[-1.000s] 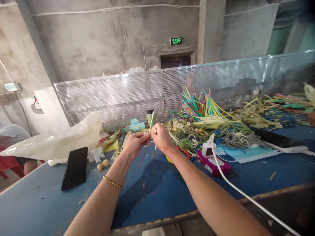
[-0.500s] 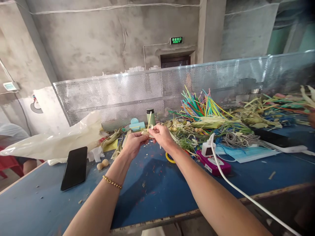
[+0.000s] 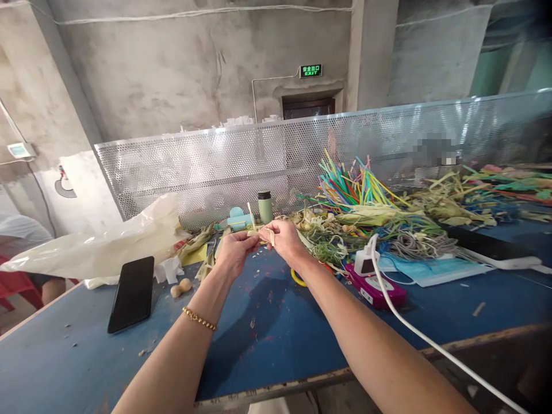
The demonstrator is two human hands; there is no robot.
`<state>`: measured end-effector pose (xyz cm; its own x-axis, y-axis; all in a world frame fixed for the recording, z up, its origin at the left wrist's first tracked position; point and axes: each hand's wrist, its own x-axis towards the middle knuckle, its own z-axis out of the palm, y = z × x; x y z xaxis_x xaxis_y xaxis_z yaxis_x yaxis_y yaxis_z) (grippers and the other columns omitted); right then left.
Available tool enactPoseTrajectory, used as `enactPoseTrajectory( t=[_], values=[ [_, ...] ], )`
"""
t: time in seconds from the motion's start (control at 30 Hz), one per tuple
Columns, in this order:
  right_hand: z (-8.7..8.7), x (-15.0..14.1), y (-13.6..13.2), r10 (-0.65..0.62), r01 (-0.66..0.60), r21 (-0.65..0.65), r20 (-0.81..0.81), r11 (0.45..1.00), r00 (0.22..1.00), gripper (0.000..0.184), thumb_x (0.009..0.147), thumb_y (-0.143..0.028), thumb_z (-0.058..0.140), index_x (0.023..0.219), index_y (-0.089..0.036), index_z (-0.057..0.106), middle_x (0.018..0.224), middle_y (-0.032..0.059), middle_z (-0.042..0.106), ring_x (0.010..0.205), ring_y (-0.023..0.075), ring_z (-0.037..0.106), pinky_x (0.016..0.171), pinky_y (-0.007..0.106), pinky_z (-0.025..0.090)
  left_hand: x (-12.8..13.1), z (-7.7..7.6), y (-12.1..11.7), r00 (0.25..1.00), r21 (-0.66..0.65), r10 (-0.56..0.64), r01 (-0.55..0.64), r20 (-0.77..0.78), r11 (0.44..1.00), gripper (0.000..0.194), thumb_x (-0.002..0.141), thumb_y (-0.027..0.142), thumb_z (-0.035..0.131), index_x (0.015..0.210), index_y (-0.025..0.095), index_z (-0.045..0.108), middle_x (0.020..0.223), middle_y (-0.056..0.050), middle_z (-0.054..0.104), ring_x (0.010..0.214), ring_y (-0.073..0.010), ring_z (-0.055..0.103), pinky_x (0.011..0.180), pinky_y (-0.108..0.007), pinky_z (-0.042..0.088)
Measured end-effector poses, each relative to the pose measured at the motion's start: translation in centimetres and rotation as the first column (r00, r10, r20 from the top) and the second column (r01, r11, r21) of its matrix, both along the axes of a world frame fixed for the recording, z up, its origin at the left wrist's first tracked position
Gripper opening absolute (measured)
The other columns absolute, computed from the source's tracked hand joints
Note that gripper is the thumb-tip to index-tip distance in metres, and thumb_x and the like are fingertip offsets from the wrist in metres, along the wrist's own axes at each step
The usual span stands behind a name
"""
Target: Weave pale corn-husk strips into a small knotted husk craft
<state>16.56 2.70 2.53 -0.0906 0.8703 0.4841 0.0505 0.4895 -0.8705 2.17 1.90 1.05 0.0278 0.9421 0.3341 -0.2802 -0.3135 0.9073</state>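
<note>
Above the blue table (image 3: 254, 345), my two hands meet at the fingertips. My left hand (image 3: 235, 252) is closed in a pinch on a small pale piece of what looks like corn husk, mostly covered by the fingers. From it a thin pale stick (image 3: 250, 214) rises, leaning a little left. My right hand (image 3: 287, 240) is also closed, against the same piece. A pale husk strip (image 3: 271, 236) curls over its fingers. Behind the hands stands a green bottle with a black lid (image 3: 264, 208), beside a light blue container (image 3: 240, 221).
A black phone (image 3: 133, 294) and small wooden peg-like pieces (image 3: 181, 287) lie left, near a plastic bag (image 3: 116, 247). Husks, cords (image 3: 425, 241) and coloured pipe cleaners (image 3: 353, 183) pile up right. A magenta box (image 3: 379, 290) with a white cable (image 3: 414, 329) sits by my right forearm.
The thin stick has shifted left and lower, and now leans left instead of right. The pale strip now hangs across my right fingers. My left hand has hardly moved.
</note>
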Motion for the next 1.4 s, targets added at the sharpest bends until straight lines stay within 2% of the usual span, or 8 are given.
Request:
enactPoseTrajectory(
  t=[0.13, 0.3, 0.57, 0.8, 0.9, 1.03, 1.13, 1.4],
  values=[
    [0.2, -0.1, -0.5, 0.105, -0.112, -0.066, -0.100, 0.991, 0.989, 0.036, 0.064, -0.045, 0.085, 0.068, -0.015, 0.066, 0.052, -0.0022, 0.057, 0.046, 0.0095, 0.047, 0.044, 0.023, 0.035, -0.1, 0.1, 0.0, 0.997, -0.036, -0.048, 0.051, 0.059, 0.998, 0.022, 0.056, 0.022, 0.090, 0.068, 0.010, 0.076, 0.068, -0.005, 0.068, 0.063, -0.0117, 0.058, 0.063, -0.025, 0.045],
    [0.1, 0.1, -0.4, 0.139, -0.151, -0.092, -0.129, 0.984, 0.982, 0.043, 0.058, -0.051, 0.088, 0.065, -0.015, 0.064, 0.048, -0.0043, 0.052, 0.044, 0.0083, 0.043, 0.041, 0.022, 0.031, -0.1, 0.5, -0.3, 0.980, -0.062, -0.111, 0.123, 0.163, 0.990, 0.020, 0.058, 0.014, 0.091, 0.067, 0.009, 0.074, 0.069, -0.003, 0.066, 0.066, -0.0093, 0.058, 0.064, -0.022, 0.046],
    [0.1, -0.1, -0.5, 0.220, -0.242, -0.122, -0.169, 0.963, 0.961, 0.031, 0.064, -0.038, 0.086, 0.072, -0.014, 0.068, 0.053, -0.0031, 0.058, 0.045, 0.0073, 0.046, 0.042, 0.020, 0.035, 0.2, 0.5, -0.1, 0.968, -0.102, -0.097, 0.124, 0.229, 0.987, 0.011, 0.071, 0.009, 0.082, 0.068, 0.010, 0.071, 0.070, -0.003, 0.066, 0.064, -0.0100, 0.060, 0.066, -0.023, 0.050],
    [-0.4, -0.5, 0.2, 0.025, -0.033, -0.113, -0.071, 0.993, 0.997, 0.004, 0.072, -0.013, 0.073, 0.071, -0.014, 0.069, 0.062, -0.0004, 0.066, 0.047, 0.0077, 0.050, 0.044, 0.020, 0.037, 0.6, 0.1, 0.1, 0.977, -0.122, -0.062, 0.088, 0.205, 0.989, 0.016, 0.059, 0.007, 0.087, 0.065, 0.008, 0.072, 0.064, -0.003, 0.065, 0.058, -0.0091, 0.057, 0.055, -0.021, 0.045],
    [-0.8, -0.6, 1.0, -0.051, 0.052, -0.041, 0.008, 0.998, 0.999, 0.007, 0.071, -0.008, 0.069, 0.070, -0.015, 0.069, 0.063, -0.0008, 0.067, 0.051, 0.0090, 0.053, 0.050, 0.021, 0.041, 0.7, 0.0, 0.0, 0.983, -0.132, -0.037, 0.062, 0.182, 0.989, 0.019, 0.056, 0.009, 0.089, 0.063, 0.008, 0.072, 0.062, -0.004, 0.064, 0.057, -0.0089, 0.056, 0.054, -0.021, 0.044],
    [-1.2, -0.4, 1.5, -0.030, 0.027, 0.053, 0.057, 0.998, 0.998, 0.007, 0.073, -0.009, 0.068, 0.071, -0.014, 0.071, 0.070, 0.0019, 0.072, 0.065, 0.0123, 0.062, 0.062, 0.023, 0.047, 0.7, -0.1, 0.0, 0.984, -0.128, 0.004, 0.019, 0.180, 0.992, 0.023, 0.053, 0.012, 0.092, 0.062, 0.008, 0.072, 0.060, -0.002, 0.062, 0.058, -0.0084, 0.055, 0.056, -0.021, 0.044],
    [-1.1, -0.2, 1.3, -0.017, 0.011, 0.069, 0.100, 0.998, 0.995, 0.006, 0.075, -0.012, 0.069, 0.071, -0.014, 0.073, 0.070, 0.0031, 0.073, 0.065, 0.0139, 0.064, 0.061, 0.024, 0.046, 0.8, -0.2, 0.1, 0.986, -0.110, 0.021, -0.002, 0.162, 0.994, 0.024, 0.055, 0.016, 0.092, 0.061, 0.009, 0.070, 0.061, -0.003, 0.064, 0.058, -0.0095, 0.056, 0.057, -0.024, 0.045],
    [-1.0, -0.3, 1.4, -0.139, 0.094, 0.215, 0.206, 0.972, 0.969, 0.008, 0.071, -0.009, 0.071, 0.070, -0.016, 0.073, 0.074, 0.0047, 0.076, 0.071, 0.0177, 0.069, 0.066, 0.026, 0.051, 0.7, 0.0, -0.2, 0.981, -0.141, 0.028, -0.001, 0.190, 0.990, 0.022, 0.059, 0.018, 0.091, 0.064, 0.011, 0.071, 0.059, -0.001, 0.062, 0.054, -0.0083, 0.053, 0.051, -0.021, 0.042]
  ],
)
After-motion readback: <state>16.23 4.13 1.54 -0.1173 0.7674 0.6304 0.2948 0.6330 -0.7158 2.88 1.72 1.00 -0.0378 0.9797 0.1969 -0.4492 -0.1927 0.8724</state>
